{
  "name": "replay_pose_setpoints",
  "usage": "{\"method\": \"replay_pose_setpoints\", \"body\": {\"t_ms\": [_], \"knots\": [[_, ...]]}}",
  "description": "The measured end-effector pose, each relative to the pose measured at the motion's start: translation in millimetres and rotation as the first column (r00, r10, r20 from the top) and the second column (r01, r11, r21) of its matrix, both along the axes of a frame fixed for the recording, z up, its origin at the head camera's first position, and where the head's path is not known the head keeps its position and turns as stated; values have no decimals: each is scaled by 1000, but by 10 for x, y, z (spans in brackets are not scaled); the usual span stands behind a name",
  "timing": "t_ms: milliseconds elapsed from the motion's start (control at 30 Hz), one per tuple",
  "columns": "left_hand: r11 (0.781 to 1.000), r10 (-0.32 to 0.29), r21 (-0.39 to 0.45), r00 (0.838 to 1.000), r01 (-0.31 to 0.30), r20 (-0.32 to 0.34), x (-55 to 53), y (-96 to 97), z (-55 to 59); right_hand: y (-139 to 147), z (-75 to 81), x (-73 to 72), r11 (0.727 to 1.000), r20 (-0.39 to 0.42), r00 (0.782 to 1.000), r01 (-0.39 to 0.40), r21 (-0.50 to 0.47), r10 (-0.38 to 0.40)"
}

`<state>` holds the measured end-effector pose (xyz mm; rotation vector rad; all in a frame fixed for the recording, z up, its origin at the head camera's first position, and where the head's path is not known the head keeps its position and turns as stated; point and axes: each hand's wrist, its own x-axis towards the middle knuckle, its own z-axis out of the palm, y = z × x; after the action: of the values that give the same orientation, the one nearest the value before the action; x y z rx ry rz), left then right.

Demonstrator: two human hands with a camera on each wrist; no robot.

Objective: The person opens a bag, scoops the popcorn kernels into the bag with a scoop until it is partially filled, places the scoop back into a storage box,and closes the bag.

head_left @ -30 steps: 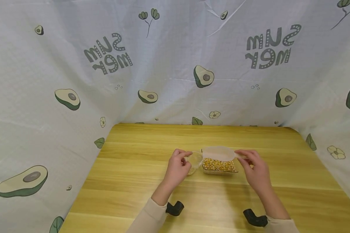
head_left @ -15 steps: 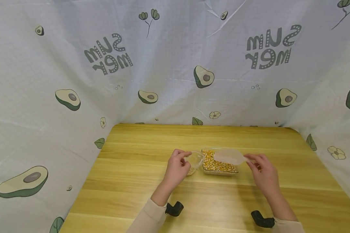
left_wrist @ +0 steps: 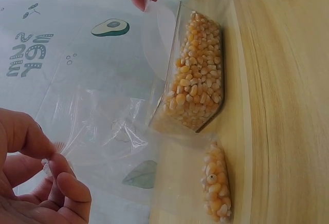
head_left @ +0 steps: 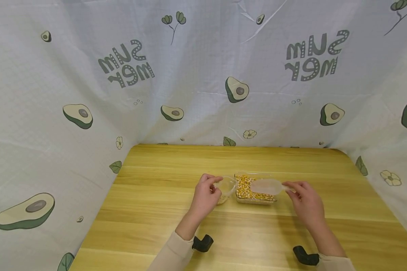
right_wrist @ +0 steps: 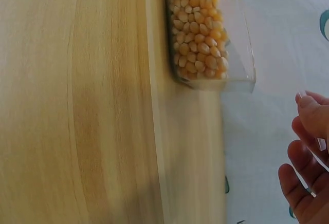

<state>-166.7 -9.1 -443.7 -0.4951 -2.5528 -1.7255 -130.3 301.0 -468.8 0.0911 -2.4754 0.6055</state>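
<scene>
My left hand (head_left: 205,195) pinches the gathered top edge of a clear plastic bag (left_wrist: 110,131). Corn kernels (left_wrist: 216,185) lie in the bottom of that bag, on the table. Beside it stands a clear rectangular box (head_left: 256,202) holding many more corn kernels (head_left: 243,186). My right hand (head_left: 306,203) pinches the handle of a translucent white scoop (head_left: 266,186) over the right part of the box. In the right wrist view the scoop is pale and barely stands out from the cloth. Whether its blade touches the kernels cannot be told.
A wooden table (head_left: 162,180) carries the box and bag. White cloth (head_left: 203,56) printed with avocados hangs behind it and at both sides. Black bent pieces (head_left: 203,243) sit at both wrists, by the beige sleeves (head_left: 174,250).
My right hand has moved right with the scoop, from the far middle of the box toward its right side, then slightly nearer me. The left hand and bag have hardly moved.
</scene>
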Motion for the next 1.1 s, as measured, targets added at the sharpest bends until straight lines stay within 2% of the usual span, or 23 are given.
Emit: {"method": "replay_pose_setpoints", "body": {"t_ms": [200,600,1100], "knots": [[1000,2,-1,1000,-2,7,0,-3,-18,-28,-39,-16,1000,35,999,-14,21,13],[1000,-3,1,1000,3,6,-12,-10,-38,-148,-89,-68,998,41,998,-41,46,39],[1000,2,9,1000,-2,12,-19,-9,-30,-180,-190,-124,994,65,997,-44,-102,51]]}}
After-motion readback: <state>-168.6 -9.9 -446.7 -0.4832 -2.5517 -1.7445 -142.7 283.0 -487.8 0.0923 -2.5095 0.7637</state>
